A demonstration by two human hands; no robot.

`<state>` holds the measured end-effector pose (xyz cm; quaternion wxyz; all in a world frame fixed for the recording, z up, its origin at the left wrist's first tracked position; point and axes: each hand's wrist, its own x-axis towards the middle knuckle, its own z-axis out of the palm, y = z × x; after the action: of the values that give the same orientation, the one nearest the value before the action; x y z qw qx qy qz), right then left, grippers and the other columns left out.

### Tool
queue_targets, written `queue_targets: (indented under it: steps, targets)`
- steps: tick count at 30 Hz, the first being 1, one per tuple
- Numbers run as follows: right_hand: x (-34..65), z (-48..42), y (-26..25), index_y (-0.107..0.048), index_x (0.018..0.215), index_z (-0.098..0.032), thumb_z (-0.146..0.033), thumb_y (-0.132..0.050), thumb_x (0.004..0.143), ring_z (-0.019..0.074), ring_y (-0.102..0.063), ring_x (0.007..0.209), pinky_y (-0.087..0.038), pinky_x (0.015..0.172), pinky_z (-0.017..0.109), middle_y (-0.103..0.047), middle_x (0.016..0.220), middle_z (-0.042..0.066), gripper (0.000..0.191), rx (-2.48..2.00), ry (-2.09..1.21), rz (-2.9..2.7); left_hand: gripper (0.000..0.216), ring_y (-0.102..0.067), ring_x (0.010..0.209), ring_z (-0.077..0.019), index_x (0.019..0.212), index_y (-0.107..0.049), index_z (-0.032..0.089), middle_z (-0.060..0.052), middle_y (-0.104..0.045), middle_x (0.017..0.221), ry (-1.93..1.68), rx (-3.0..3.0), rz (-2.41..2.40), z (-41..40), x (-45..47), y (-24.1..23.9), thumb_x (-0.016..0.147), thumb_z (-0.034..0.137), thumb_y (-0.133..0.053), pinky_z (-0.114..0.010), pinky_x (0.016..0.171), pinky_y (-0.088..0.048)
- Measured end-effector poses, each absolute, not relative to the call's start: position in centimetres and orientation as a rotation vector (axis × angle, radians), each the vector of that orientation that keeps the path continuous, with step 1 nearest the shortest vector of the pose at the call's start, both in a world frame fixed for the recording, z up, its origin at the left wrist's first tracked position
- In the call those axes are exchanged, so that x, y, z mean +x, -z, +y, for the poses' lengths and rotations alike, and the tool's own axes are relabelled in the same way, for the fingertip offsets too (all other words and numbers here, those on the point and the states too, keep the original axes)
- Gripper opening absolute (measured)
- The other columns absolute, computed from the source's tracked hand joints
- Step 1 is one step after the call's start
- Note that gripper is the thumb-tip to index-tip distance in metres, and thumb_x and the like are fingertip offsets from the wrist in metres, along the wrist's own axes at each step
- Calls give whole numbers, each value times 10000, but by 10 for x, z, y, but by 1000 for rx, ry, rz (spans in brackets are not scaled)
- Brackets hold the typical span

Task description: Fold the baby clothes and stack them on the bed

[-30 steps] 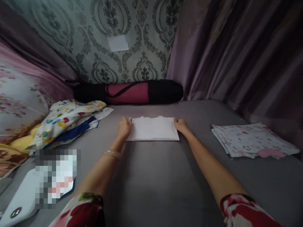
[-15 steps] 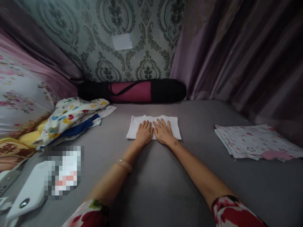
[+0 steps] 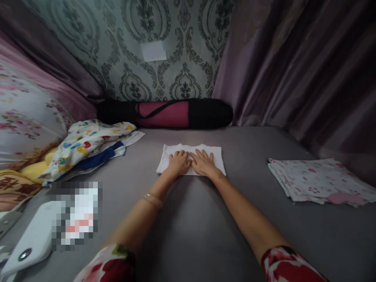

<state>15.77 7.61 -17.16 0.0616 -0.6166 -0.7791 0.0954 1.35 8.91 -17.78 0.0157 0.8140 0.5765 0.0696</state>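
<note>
A white folded cloth (image 3: pixel 216 156) lies on the grey bed sheet (image 3: pixel 188 223) in front of me; whether it is a garment or a towel I cannot tell. My left hand (image 3: pixel 179 162) rests on its left half, palm down, with the fingers somewhat bent and apart. Beside it, my right hand (image 3: pixel 203 161) lies flat on the right half, fingers spread. The two thumbs come close together near the middle of the cloth. Neither hand grips anything.
At the right lies a folded pink-patterned cloth (image 3: pixel 320 178). To the left are a heap of printed clothes (image 3: pixel 88 141), a floral pillow (image 3: pixel 26 121) and a white device (image 3: pixel 35 235) beside a blurred-out item. A black and maroon long bag (image 3: pixel 164 113) lies along the wall.
My left fingers have drawn back slightly and are more bent. My right hand has stayed nearly in place on the cloth. The view has shifted a little.
</note>
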Motion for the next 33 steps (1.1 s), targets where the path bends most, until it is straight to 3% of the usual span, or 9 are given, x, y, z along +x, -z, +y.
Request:
queue_targets:
  steps: [2, 7, 12, 18, 22, 25, 33]
  targets:
    - [158, 79, 169, -366, 1450, -238, -339, -266, 957, 309, -206, 1412, -91, 1090, 627, -277, 1543, 93, 513, -1863, -257, -2323, 417, -471, 1233, -296, 1257, -543, 183, -133, -545, 1335, -289, 2517, 1826, 96, 13, 174, 950, 374, -335, -531, 1048, -308]
    - [150, 81, 180, -332, 1469, -207, -313, -265, 956, 256, -168, 1430, -67, 1129, 541, -262, 1551, 78, 527, -1833, -82, -2273, 516, -238, 1413, -294, 1421, -392, 183, -96, -360, 1506, -356, 2499, 1893, 103, 17, 191, 970, 393, -256, -527, 1131, -165]
    - [147, 82, 189, -349, 1463, -213, -325, -254, 957, 247, -212, 1416, -87, 1135, 507, -316, 1529, 59, 526, -1835, -73, -2276, 558, -248, 1407, -322, 1455, -346, 193, -91, -323, 1523, -257, 2472, 1877, 103, 19, 200, 969, 435, -217, -583, 1102, -192]
    - [160, 87, 180, -348, 1460, -184, -317, -238, 965, 237, -212, 1420, -96, 1139, 499, -314, 1529, 68, 524, -1819, -156, -2258, 558, -267, 1405, -295, 1432, -384, 199, -96, -348, 1512, -299, 2450, 1867, 105, 11, 193, 969, 467, -227, -532, 1120, -199]
    - [168, 87, 185, -324, 1463, -103, -312, -243, 962, 237, -184, 1428, -80, 1147, 480, -275, 1541, 95, 548, -1906, -77, -2173, 598, -220, 1423, -303, 1430, -387, 140, -149, -329, 1512, -379, 2387, 2059, 111, -1, 199, 968, 476, -212, -515, 1146, -129]
    - [168, 86, 191, -330, 1456, -83, -311, -258, 956, 235, -195, 1424, -97, 1148, 464, -267, 1543, 97, 555, -1918, -72, -2178, 640, -246, 1410, -328, 1435, -369, 92, -190, -335, 1499, -281, 2333, 2080, 114, -6, 203, 963, 495, -210, -528, 1134, -156]
    - [186, 86, 187, -312, 1463, -66, -328, -192, 974, 219, -193, 1428, -105, 1156, 423, -270, 1542, 108, 568, -1919, -109, -2115, 659, -218, 1423, -306, 1434, -359, 69, -174, -308, 1515, -281, 2309, 2099, 111, -17, 197, 968, 488, -157, -512, 1142, -156]
